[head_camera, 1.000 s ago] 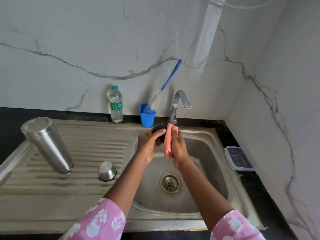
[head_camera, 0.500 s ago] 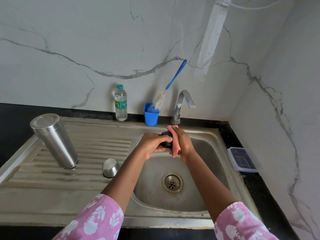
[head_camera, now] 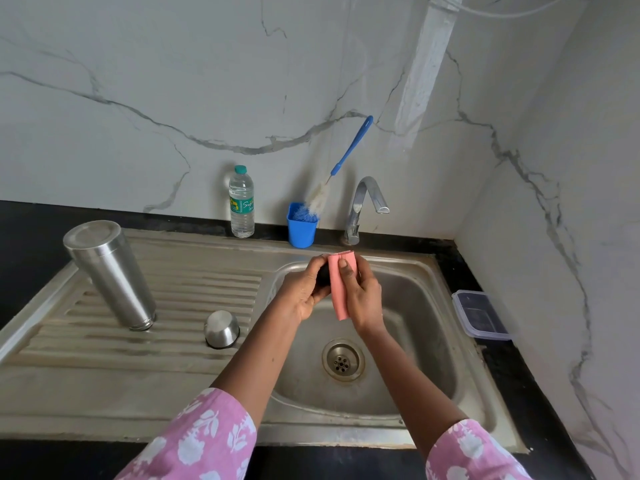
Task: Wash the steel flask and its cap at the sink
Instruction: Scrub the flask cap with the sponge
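Over the basin (head_camera: 415, 334), above its drain (head_camera: 343, 360), both hands are working. The left hand (head_camera: 303, 294) is clasping a small dark cap (head_camera: 322, 278), mostly hidden. The right hand (head_camera: 365, 297) is pinching a folded pink sponge (head_camera: 337, 296) against it, thumb on top. We are reading this as the cap-scrubbing step.

Left of the basin, on the draining board, a domed steel cup (head_camera: 221, 329) is sitting mouth down. Further left the steel flask (head_camera: 110, 275) is standing inverted, apart from both hands.

Behind the basin the tap (head_camera: 365, 206) is showing no stream. A blue holder (head_camera: 301, 230) with a bottle brush (head_camera: 349, 150) is standing behind the basin's left corner.

Next, we are expecting: turning the cap under the sponge, then reaching back to the tap for rinsing.
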